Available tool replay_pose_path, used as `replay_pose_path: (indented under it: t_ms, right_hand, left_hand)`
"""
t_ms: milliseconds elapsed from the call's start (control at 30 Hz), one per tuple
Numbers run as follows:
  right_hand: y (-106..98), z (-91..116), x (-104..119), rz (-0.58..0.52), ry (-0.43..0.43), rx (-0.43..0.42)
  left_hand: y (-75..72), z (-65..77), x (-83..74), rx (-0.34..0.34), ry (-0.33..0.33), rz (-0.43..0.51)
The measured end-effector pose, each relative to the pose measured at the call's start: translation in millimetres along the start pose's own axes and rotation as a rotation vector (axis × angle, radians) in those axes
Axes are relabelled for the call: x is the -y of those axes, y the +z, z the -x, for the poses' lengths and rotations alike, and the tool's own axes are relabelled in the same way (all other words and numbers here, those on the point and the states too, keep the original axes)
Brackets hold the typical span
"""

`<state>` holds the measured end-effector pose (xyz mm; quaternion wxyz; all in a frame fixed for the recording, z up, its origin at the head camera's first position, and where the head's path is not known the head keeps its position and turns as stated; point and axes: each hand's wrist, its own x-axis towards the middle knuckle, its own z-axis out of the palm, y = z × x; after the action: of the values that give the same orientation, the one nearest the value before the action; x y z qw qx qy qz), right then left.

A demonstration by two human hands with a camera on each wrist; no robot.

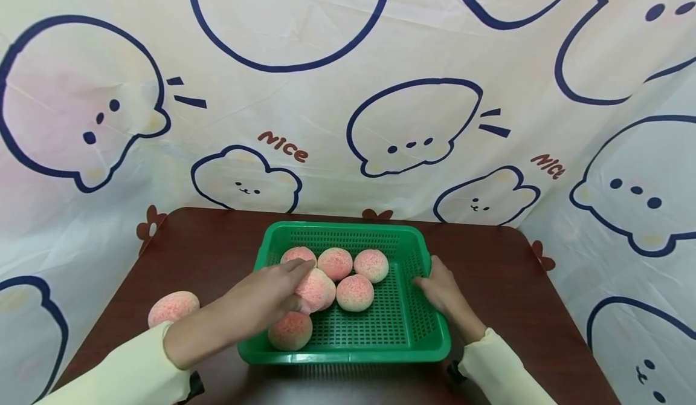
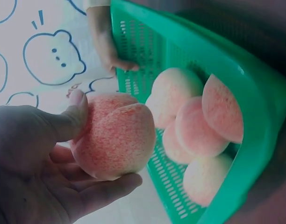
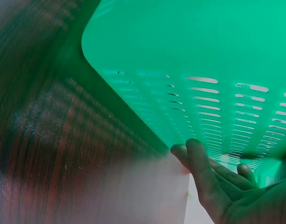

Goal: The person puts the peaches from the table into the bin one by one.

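My left hand (image 1: 272, 293) holds a pink speckled peach (image 2: 115, 135) between thumb and fingers, over the left part of a green plastic basket (image 1: 375, 356). Several more peaches lie in the basket, among them a front-left peach (image 1: 290, 331) and a back-right peach (image 1: 371, 265). The held peach partly covers another one behind it in the head view. At the basket's right side, my right hand (image 1: 443, 287) grips the rim, thumb over the inside. Its fingers (image 3: 203, 172) show along the outer slotted wall in the right wrist view.
One loose peach (image 1: 173, 307) lies on the dark brown table (image 1: 217, 239) to the left of the basket, partly behind my left forearm. A white curtain (image 1: 326, 109) with cartoon outlines hangs behind the table and along both sides.
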<state>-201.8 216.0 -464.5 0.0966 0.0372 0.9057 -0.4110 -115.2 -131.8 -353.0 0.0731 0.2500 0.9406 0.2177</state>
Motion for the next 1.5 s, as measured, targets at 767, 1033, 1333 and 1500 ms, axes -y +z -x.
replay_pose_path:
  t_ms: [767, 1033, 1333, 1500]
  right_hand:
    - [3, -2, 0, -0.005, 0.003, -0.002]
    - [2, -2, -1, 0.007, 0.002, -0.010]
    - [2, -1, -1, -0.005, -0.005, -0.005]
    - [1, -1, 0, 0.001, -0.003, -0.003]
  left_hand:
    - [40.1, -12.6, -9.8, 0.009, 0.046, -0.039]
    - [48.3, -17.6, -13.8, 0.039, 0.110, -0.092]
    - [58.5, -23.4, -15.3, 0.082, 0.146, -0.025]
    - [61.3, -25.8, -14.6, 0.084, 0.156, -0.077]
